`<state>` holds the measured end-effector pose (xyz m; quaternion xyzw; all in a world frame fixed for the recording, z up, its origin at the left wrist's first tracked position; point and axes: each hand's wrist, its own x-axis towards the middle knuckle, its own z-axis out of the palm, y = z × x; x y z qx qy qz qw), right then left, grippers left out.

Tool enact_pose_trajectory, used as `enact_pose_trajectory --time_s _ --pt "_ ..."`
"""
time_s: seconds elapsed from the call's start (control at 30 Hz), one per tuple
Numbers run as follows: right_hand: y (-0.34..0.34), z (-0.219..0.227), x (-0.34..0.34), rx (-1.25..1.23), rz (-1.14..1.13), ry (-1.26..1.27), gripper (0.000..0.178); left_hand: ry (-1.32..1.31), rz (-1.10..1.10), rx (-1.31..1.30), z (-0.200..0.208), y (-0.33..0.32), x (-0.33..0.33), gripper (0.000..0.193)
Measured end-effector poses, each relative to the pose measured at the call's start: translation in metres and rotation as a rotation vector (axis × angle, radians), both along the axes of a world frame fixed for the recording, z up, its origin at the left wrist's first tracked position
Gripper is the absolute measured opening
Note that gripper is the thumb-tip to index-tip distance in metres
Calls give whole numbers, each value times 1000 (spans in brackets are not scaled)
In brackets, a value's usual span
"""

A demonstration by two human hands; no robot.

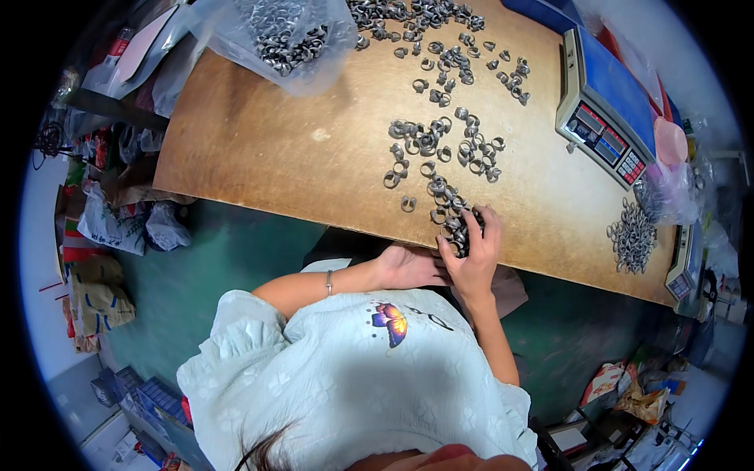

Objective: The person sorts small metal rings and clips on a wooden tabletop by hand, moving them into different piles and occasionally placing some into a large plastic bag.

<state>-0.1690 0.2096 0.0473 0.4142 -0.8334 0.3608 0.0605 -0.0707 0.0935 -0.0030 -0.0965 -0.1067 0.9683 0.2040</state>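
Right hand [473, 250] cupped over handful of metal rings [458, 228] at board's [259, 141] near edge; left hand [408, 267] below edge, grip unclear. Many rings [440, 145] (scattered clusters) remain unswept; judged early-to-mid stage.

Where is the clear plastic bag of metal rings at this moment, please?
In the head view, the clear plastic bag lies at the brown tabletop's far left corner, left of the loose metal rings.
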Motion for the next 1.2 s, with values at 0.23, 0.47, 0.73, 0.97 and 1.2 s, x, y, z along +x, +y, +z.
enact_pose_trajectory --time_s 0.23,0.47,0.73,0.97,1.2 --pt "0 -13 38 -125 70 96 33 -33 166 321 -28 5 6 48" --pt "5 -33 54 -348 317 49 33 -339 -39 -121 -46 5 13 33" --pt "-34 22 7 -13 157 -39 40 -273 41 -248 -7 -14 22 38" --pt "-6 -12 46 -156 253 -29 25 -161 107 74 -23 -18 24 36" --pt "8 -36 58 -198 449 39 23 -133 14 -44 -47 -10 32 35"
